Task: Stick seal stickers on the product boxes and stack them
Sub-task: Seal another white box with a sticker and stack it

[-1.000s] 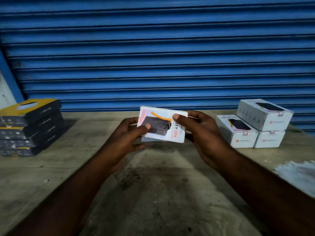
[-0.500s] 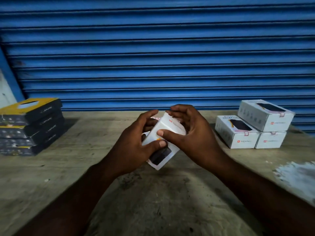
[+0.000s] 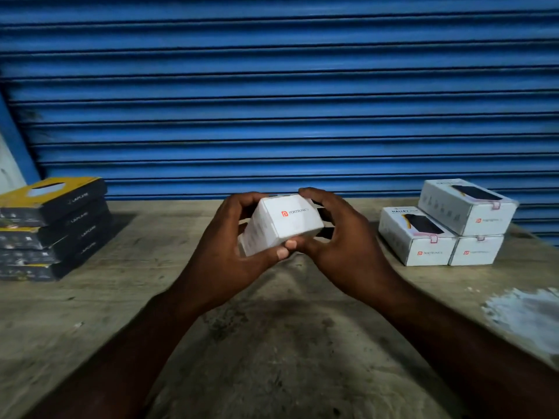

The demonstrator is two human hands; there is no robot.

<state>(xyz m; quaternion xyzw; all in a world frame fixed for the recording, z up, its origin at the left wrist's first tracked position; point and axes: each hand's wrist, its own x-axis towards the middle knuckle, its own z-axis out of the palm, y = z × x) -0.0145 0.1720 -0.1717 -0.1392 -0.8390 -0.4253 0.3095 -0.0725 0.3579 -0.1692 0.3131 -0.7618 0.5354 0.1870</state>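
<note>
A white product box (image 3: 284, 223) with a red logo on its end face is held above the table's middle, that end turned toward me. My left hand (image 3: 230, 249) grips it from the left, thumb under its lower edge. My right hand (image 3: 338, 237) grips it from the right, fingers curled over the top corner. At the right stand three white boxes (image 3: 444, 225) with small pink seal stickers on their flaps: two side by side and one on top. I cannot make out a sticker on the held box.
A stack of several black-and-yellow boxes (image 3: 51, 228) sits at the left of the worn wooden table (image 3: 272, 343). A blue roller shutter (image 3: 278, 95) closes off the back. A white patch (image 3: 523, 309) marks the table near its right edge.
The box has been turned in both hands: its printed front faced me a second ago, now its logo end faces me. Both hands shifted their grip around it.
</note>
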